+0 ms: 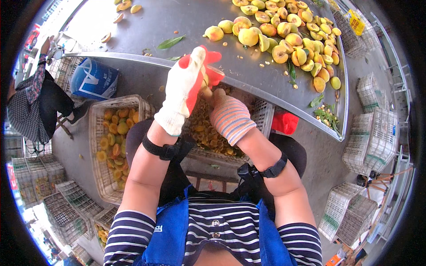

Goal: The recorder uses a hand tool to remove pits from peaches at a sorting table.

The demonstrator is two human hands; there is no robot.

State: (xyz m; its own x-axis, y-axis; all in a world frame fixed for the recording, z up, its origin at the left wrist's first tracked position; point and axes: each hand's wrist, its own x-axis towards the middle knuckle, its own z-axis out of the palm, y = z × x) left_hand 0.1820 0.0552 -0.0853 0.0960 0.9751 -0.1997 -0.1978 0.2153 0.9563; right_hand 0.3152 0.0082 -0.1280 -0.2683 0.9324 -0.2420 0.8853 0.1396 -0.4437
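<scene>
Where two gloved hands (184, 84) (233, 116) meet, one crate (265, 119) beneath.

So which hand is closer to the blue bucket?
The left hand. It is to the right of the blue bucket, at the table edge. The right hand is farther right and lower in the picture.

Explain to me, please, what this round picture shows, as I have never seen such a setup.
No machine here: these are a person's own gloved hands, seen by a wide fisheye camera worn on the head, so straight edges bend. The left hand wears a white and red glove, the right hand a striped glove. They meet above a crate near the edge of a metal table; something yellowish shows between them, partly hidden. On the table lie yellow fruits, many halved, and green leaves.
</scene>
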